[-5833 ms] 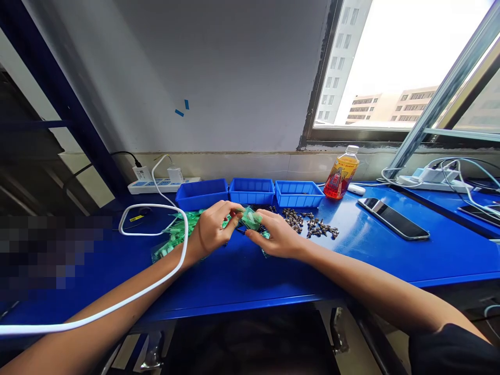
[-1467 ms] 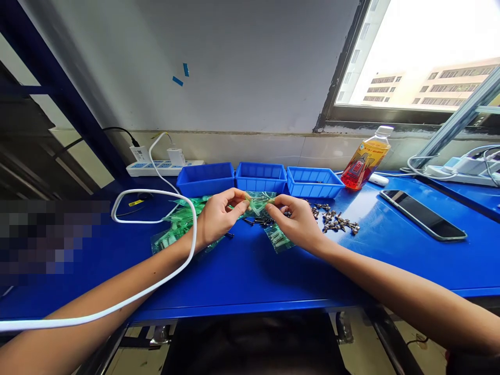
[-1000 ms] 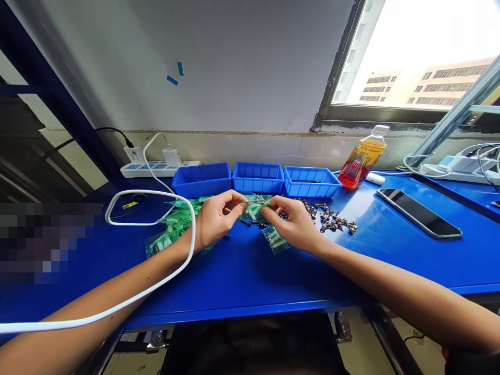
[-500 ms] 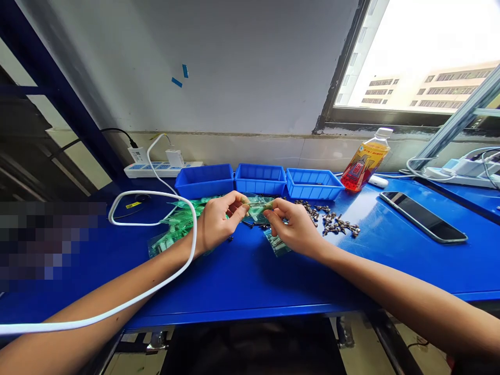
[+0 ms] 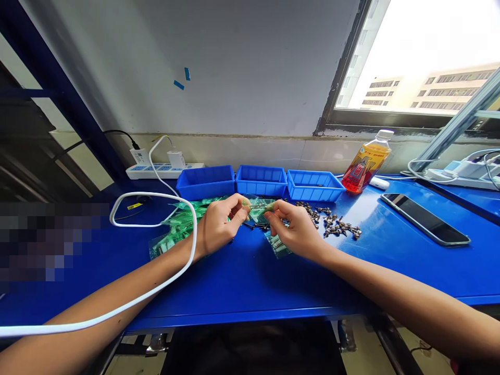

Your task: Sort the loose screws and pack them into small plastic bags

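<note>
My left hand (image 5: 219,229) and my right hand (image 5: 295,229) pinch the two ends of a small green plastic bag (image 5: 258,207), held just above the blue table (image 5: 253,281). Another green bag (image 5: 276,243) lies under my right hand. A heap of green bags (image 5: 174,229) spreads out to the left of my left hand. Dark screws (image 5: 332,224) are scattered to the right of my right hand. A few dark screws (image 5: 253,225) lie between my hands.
Three blue bins (image 5: 260,182) stand in a row behind my hands. A white cable (image 5: 156,208) loops over my left arm from a power strip (image 5: 156,169). An orange drink bottle (image 5: 365,162), a phone (image 5: 425,219) and another power strip (image 5: 457,172) sit to the right.
Both hands have stayed on the green bag and kept it stretched between the fingertips. The view has shifted slightly; the objects on the table have not moved.
</note>
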A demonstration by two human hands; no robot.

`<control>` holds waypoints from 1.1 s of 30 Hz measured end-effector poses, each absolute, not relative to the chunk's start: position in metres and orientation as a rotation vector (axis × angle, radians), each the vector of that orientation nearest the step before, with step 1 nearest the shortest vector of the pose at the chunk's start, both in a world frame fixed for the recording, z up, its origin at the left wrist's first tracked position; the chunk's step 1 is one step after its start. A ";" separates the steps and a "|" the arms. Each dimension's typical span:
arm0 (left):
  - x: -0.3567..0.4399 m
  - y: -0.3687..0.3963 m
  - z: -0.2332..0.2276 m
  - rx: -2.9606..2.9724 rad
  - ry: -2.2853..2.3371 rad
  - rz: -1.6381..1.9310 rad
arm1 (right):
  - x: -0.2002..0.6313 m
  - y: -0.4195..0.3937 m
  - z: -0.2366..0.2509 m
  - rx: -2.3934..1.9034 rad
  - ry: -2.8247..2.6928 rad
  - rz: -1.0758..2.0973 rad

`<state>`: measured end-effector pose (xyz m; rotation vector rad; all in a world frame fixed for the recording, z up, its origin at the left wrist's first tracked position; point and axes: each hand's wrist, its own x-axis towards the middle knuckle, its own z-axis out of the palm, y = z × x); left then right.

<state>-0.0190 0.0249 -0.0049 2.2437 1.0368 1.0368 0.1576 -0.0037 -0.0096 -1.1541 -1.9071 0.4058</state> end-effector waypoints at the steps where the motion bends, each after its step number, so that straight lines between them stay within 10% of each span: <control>1: -0.019 0.024 -0.005 2.248 1.038 1.030 | 0.158 -0.004 -0.009 -1.150 -1.907 0.400; 33: -0.018 0.023 0.000 2.304 1.109 1.007 | 0.157 -0.004 -0.010 -1.123 -1.874 0.368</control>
